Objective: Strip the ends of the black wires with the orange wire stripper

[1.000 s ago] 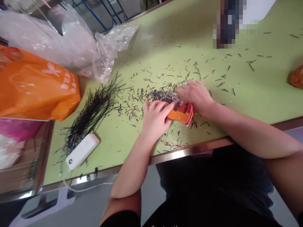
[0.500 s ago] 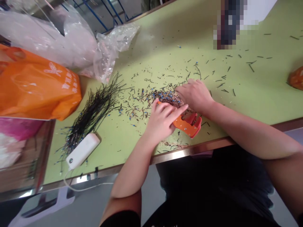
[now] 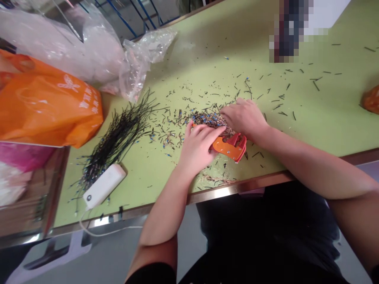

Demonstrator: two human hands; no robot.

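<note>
An orange wire stripper (image 3: 227, 149) with red jaws is held in my left hand (image 3: 199, 146), its head sticking out to the right, low over the table. Beyond it is a pile of short black wire pieces, bare copper strands and blue-tipped bits (image 3: 207, 118). My right hand (image 3: 242, 114) is at the right side of this pile with its fingers bent down and closed. What those fingers pinch, if anything, is hidden by the hand.
A bundle of long black wires (image 3: 115, 136) lies at the left, with a white power bank (image 3: 104, 186) and its cable beside it. An orange bag (image 3: 56, 102) and clear plastic bags (image 3: 103, 51) stand at the back left. Wire scraps are strewn over the green table (image 3: 142, 173).
My left hand and the wire stripper have moved a little left and away from the table's front edge. My right hand has stayed almost in place by the pile.
</note>
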